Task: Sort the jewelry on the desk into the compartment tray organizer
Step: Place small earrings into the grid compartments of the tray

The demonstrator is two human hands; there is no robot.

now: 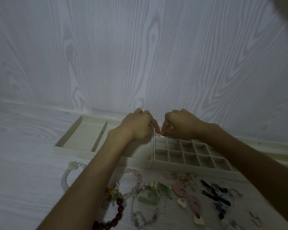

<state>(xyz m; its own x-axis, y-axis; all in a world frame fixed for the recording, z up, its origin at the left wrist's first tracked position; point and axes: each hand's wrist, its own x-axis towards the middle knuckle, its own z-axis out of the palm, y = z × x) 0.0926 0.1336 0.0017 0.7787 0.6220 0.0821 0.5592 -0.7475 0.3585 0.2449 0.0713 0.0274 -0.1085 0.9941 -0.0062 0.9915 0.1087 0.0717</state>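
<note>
While your left hand (136,125) and right hand (179,124) both pinch a small pink piece (158,134) over the tray organizer (181,168) (far-left small compartment), remaining jewelry (150,195) waits on the surface.

Two bare forearms enter from the lower edge and end in the left hand (136,126) and the right hand (181,124). No sleeve covers either arm as far as the picture reaches; both are uncovered from the bottom edge up to the wrists. The wrists carry no watch, band or bracelet, and the backs of the hands show no ring or marking. The arms are slender, and the wrist bones stand out a little. The fingers (156,126) are too small and dim to tell anything about the nails.
</note>
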